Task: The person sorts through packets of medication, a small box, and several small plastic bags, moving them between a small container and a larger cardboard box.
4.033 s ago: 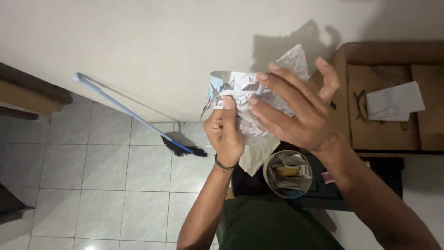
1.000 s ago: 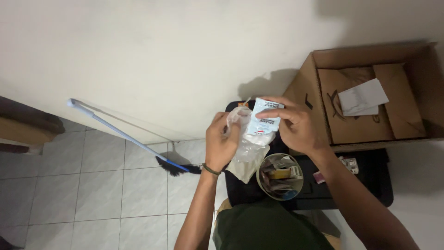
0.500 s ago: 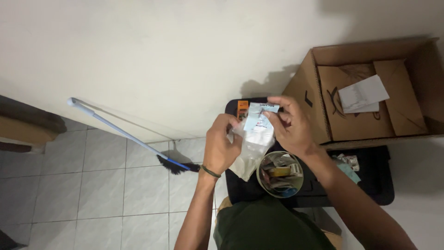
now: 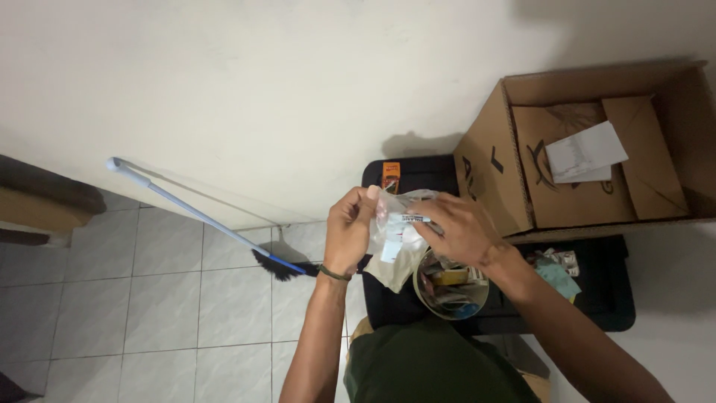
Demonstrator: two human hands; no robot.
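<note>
Both hands hold a clear plastic bag (image 4: 394, 237) up in the air, over the front of a black surface (image 4: 418, 176). The left hand (image 4: 349, 230) is pinched shut on the bag's top left edge. The right hand (image 4: 461, 227) is closed on the right side of the bag, and its fingers press a small white and blue packet (image 4: 412, 219) at the bag's mouth. I cannot tell if the packet is all the way in.

Just below the bag stands a round cup (image 4: 450, 287) full of small packets and bits. A small orange box (image 4: 391, 176) lies at the back of the black surface, near the wall. An open cardboard box (image 4: 597, 149) sits to the right with a white paper (image 4: 585, 153) inside. A blue broom (image 4: 201, 218) leans on the wall, its bristles on the tiled floor (image 4: 149, 298).

What could go wrong? The bag is thin and floppy. If one hand lets go, the mouth may fold shut and the packet may slip out and drop into the cup or onto the floor. A hard tug could tear the plastic. The right wrist is close to the cup and could knock it over.
</note>
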